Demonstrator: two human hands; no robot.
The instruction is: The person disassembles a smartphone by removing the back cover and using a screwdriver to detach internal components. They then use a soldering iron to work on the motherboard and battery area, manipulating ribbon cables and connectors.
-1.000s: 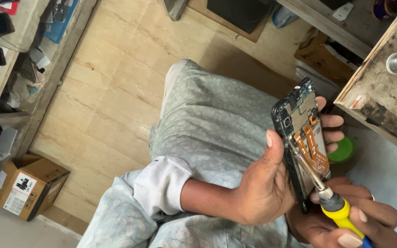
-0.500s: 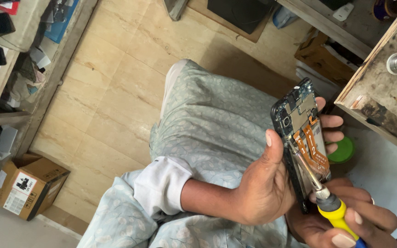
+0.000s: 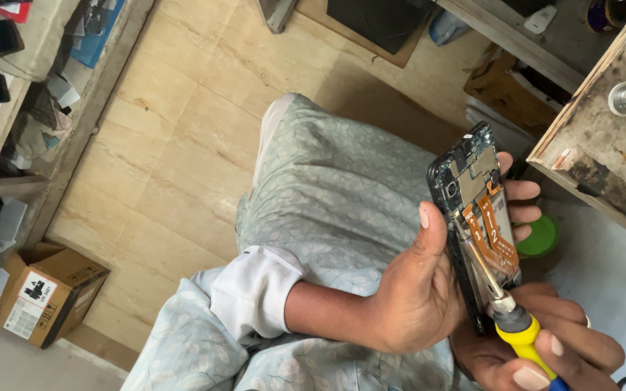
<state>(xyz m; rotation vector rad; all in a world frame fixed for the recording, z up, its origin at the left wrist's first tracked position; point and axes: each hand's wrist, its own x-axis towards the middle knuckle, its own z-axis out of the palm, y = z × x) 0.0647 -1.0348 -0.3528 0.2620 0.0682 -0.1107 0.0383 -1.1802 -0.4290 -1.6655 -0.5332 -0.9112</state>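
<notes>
At the far left, shelves (image 3: 74, 108) hold clutter, and a cardboard box (image 3: 45, 293) sits on the pale wood-look floor (image 3: 182, 159) below them. Moving right, the person's lap, in pale green patterned cloth, fills the middle, with a white cuff (image 3: 251, 289) at the wrist.

The left hand (image 3: 414, 297) holds an opened smartphone (image 3: 476, 217) upright over the lap, back cover off, circuit board and orange flex cables facing the camera. The thumb presses against the phone's left edge while the other fingers (image 3: 519, 192) wrap round from behind and show at the right edge, so the fingers are clamped on the phone. Its long axis runs from upper left to lower right, slightly tilted.

Below and right, the right hand (image 3: 545, 347) pinches a yellow-handled screwdriver (image 3: 505, 311), fingers pressed together round the handle. The shaft points up and left along the phone's length, its tip resting on the inner frame near the left edge, just above the right hand.

Behind the phone lies a green round lid (image 3: 541, 239); a worn wooden counter (image 3: 603, 145) stands at the far right.
</notes>
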